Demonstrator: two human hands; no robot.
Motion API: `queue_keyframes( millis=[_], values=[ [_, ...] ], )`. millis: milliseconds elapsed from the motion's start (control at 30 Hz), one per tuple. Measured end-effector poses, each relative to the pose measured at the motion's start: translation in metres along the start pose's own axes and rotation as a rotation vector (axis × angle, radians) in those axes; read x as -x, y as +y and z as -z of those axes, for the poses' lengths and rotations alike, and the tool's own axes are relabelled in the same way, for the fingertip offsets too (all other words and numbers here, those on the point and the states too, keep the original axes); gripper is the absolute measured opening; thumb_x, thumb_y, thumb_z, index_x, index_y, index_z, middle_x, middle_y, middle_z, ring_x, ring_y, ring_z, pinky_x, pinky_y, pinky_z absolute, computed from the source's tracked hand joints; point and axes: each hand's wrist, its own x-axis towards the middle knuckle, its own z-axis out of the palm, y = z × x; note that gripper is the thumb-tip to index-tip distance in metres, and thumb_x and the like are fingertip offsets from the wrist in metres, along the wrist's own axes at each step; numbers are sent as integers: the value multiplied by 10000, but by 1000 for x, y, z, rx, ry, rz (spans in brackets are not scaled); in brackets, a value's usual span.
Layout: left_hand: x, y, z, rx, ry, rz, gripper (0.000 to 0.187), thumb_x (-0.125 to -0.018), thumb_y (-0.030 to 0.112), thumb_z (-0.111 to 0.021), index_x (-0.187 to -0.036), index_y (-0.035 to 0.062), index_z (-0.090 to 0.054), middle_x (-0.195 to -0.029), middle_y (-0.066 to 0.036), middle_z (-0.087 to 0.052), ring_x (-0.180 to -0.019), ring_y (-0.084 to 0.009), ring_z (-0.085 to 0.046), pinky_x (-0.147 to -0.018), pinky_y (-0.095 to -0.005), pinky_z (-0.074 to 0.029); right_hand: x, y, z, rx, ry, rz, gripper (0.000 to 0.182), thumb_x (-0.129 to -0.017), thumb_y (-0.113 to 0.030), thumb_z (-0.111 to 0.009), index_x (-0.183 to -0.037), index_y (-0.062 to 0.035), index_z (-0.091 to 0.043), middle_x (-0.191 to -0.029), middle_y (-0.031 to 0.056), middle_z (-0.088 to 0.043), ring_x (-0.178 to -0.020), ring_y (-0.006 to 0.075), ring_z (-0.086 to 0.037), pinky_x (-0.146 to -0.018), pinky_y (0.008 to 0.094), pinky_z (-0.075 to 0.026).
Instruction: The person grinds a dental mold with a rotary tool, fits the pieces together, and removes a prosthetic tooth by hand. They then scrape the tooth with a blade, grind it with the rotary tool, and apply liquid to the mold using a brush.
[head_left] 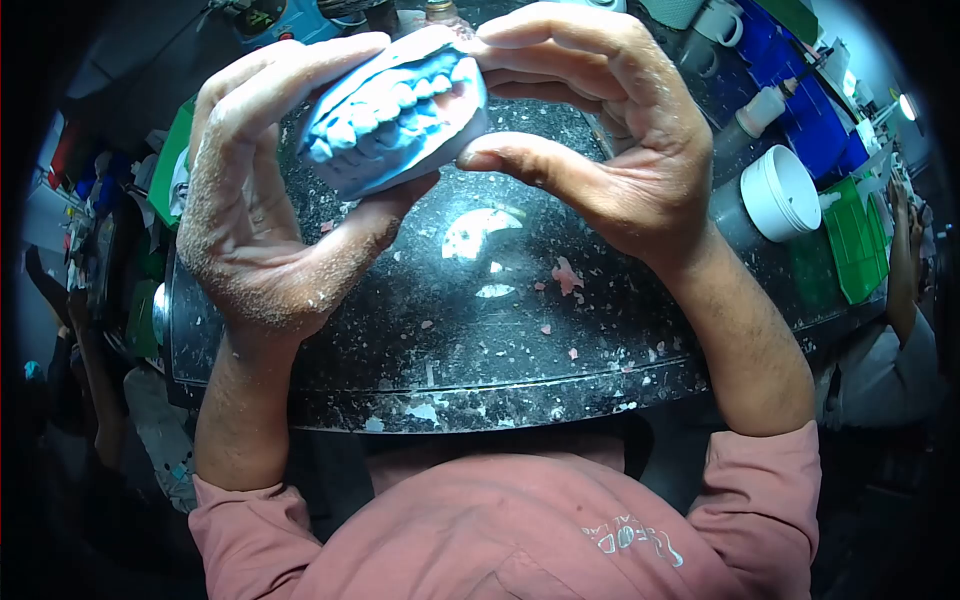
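A pale blue plaster dental model (395, 115), upper and lower teeth set together, is held up above the black bench, tilted with its right end higher. My left hand (265, 190) grips its left side, fingers along the top and thumb beneath. On the other side, my right hand (620, 130) pinches the model's right end between fingertips and thumb. Whitish dust and grains coat both hands, most thickly the left. The backs of the model and some fingertips are hidden behind it.
The black bench (480, 340) is speckled with white chips and pink scraps (567, 278). To the right stand a white tub (780, 195), a green tray (857, 240) and a small dropper bottle (765, 108). A white mug (718, 22) is at the back right. Other people's arms (903, 260) show at both edges.
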Motion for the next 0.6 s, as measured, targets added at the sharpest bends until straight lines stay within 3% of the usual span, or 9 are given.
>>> queue_keyframes(
  millis=[67, 367, 533, 600],
  values=[
    [-2, 6, 1, -155, -36, -21, 664, -664, -20, -795, -1273, 9, -532, -1250, -165, -537, -1196, -269, -525, -1051, -422, -423, 5, 11, -5, -59, 31, 9, 534, -759, -19, -785, -1214, 58, -515, -1204, 186, -606, -1096, 231, -625, -960, 341, -519],
    [-1, 9, 0, -212, -34, -35, 656, -669, -51, -789, -1275, 15, -546, -1256, -166, -538, -1189, -262, -526, -1045, -421, -428, 10, 17, -5, -124, 43, 22, 530, -781, -33, -773, -1233, 61, -513, -1207, 184, -605, -1107, 229, -618, -961, 334, -515],
    [-1, 11, 0, -253, -40, -42, 642, -660, -51, -797, -1256, 7, -564, -1258, -168, -535, -1191, -261, -525, -1042, -415, -431, 7, 6, 0, -23, -23, -83, 554, -779, -41, -777, -1250, 60, -503, -1208, 182, -603, -1103, 229, -621, -941, 328, -525],
    [-1, 11, -2, -240, -35, -44, 642, -653, -48, -803, -1249, 0, -569, -1259, -167, -533, -1193, -259, -524, -1041, -413, -432, 10, 21, -6, -94, 9, -23, 563, -776, -35, -778, -1256, 58, -497, -1203, 179, -604, -1109, 226, -617, -942, 331, -523]
  ],
)
